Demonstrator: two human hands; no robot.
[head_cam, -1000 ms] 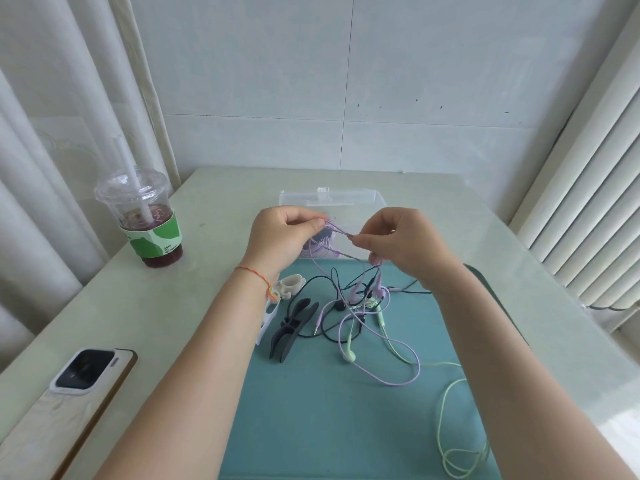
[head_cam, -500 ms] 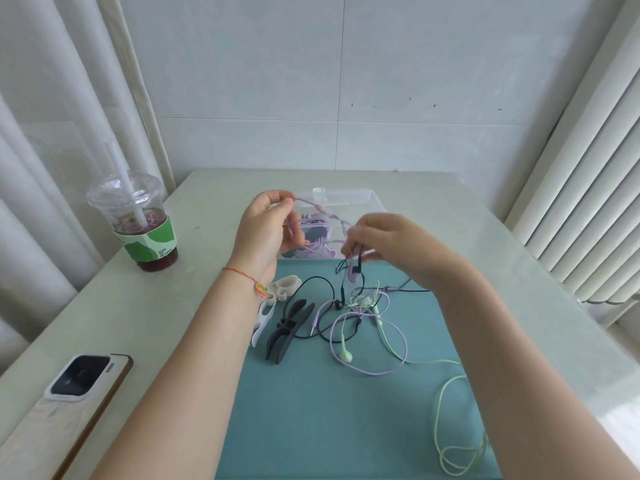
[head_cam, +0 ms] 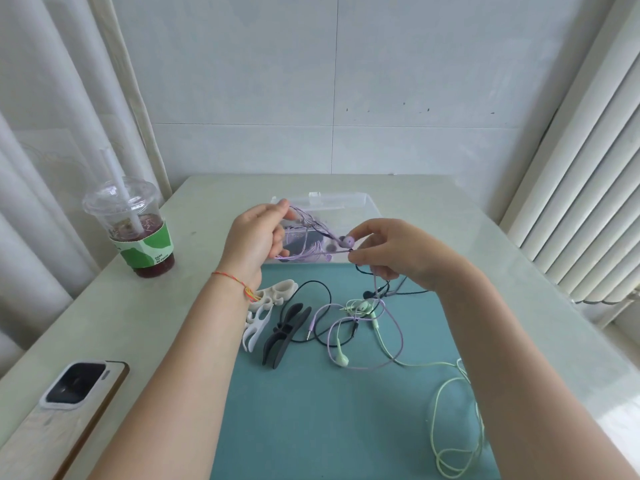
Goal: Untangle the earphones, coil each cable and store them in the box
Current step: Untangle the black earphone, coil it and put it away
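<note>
While taut between pinching left hand and right hand, purple earphone cable, hands now wider apart than 0.5 s earlier

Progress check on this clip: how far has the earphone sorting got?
Early. Nothing looks coiled or stored; what lies in the clear box is unclear. In hand: the left hand and right hand stretch the purple earphones between them. Left: the green earphones and black earphones lie tangled on the teal mat.

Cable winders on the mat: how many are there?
2. The white winder lies at the teal mat's left edge, partly behind the left wrist. The dark grey winder lies just right of it. Others may be hidden.
</note>
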